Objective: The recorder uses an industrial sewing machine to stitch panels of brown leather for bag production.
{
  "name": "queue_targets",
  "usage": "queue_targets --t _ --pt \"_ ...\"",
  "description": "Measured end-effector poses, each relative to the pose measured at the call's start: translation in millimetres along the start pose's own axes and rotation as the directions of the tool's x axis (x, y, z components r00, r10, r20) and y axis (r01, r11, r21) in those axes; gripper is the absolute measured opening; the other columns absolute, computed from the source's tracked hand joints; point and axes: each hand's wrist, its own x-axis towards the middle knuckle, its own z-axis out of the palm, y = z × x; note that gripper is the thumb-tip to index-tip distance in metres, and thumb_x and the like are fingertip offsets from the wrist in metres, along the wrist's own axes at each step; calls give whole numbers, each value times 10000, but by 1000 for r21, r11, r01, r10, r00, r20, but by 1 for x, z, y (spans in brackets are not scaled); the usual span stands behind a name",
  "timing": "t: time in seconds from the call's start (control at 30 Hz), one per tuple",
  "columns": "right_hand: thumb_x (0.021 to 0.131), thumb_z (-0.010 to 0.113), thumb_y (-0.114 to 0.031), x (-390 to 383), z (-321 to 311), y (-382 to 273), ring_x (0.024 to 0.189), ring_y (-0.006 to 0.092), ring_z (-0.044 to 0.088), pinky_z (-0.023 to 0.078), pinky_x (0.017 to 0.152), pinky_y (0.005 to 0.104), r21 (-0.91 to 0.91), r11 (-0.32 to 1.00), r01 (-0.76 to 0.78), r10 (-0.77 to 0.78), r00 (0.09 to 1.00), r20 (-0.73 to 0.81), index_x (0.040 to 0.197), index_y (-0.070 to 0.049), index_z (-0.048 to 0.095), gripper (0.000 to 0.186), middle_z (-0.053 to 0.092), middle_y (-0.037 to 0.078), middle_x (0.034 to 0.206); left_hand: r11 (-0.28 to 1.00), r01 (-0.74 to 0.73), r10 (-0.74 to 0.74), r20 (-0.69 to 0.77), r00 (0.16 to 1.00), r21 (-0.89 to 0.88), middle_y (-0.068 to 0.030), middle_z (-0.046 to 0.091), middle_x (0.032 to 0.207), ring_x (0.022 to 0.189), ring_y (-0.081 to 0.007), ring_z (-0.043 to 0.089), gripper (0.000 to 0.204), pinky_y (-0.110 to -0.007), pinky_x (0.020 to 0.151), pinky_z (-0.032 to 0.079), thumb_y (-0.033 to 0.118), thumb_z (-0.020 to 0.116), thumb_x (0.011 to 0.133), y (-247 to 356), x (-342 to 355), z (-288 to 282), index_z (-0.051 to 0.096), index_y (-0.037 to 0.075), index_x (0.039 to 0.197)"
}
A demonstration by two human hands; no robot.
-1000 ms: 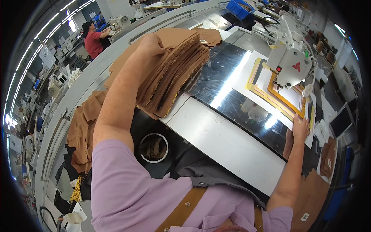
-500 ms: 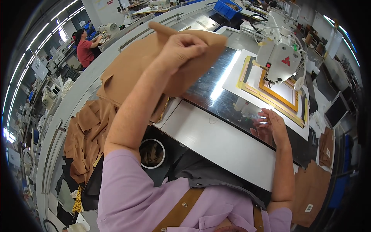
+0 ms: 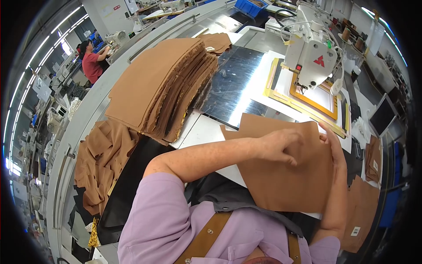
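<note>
A single brown panel [image 3: 281, 185], apparently leather or leather-like sheet, spreads in front of me at centre right, over the white table edge. My right hand [image 3: 332, 143] has its upper right corner, with the fingertips curled round the edge. Over the panel's upper part is my left hand [image 3: 281, 146], its thumb and fingers apart and curved, with nothing visible between them. To the left stands a thick stack of similar brown panels [image 3: 154, 79] with rough edges. Just beyond the held panel, a sewing machine head [image 3: 310, 61] stands over an orange frame [image 3: 316, 103] on a white sheet.
A shiny metal plate [image 3: 233, 83] lies between stack and machine. Crumpled brown pieces [image 3: 103, 154] are heaped at left. More brown panels [image 3: 360, 211] hang at lower right, near a dark monitor [image 3: 382, 113]. A person in red [image 3: 91, 66] sits far left.
My left hand has brought a brown panel from above the stack rightward and down in front of me. My right hand, empty before, now grips its corner; my left fingers have opened.
</note>
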Motion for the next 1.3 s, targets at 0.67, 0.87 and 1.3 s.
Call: queue_targets --t 0.67,0.87,1.3 --pt "966 697 -193 -21 -37 -35 678 19 508 418 641 210 -801 596 55 -344 919 -193 1036 -37 631 183 601 -47 745 778 550 -580 -9 815 -304 -19 735 857 755 -67 634 197 -237 718 534 174 715 956 -50 45 -69 761 23 1075" --pt "973 682 -199 15 -70 -31 643 32 510 420 605 221 -821 563 94 -455 865 -213 946 -22 649 182 605 -41 720 817 547 -563 -48 825 -183 26 674 734 680 -35 597 242 -204 625 472 165 811 878 -84 47 -88 732 6 1042" --pt "844 712 -286 57 -121 -55 687 219 673 506 646 358 -921 220 -322 -524 758 -390 815 -80 712 208 704 38 733 662 747 -740 -223 635 -71 -48 703 783 680 -85 622 170 -247 638 503 116 768 888 -170 109 -98 700 -28 946"
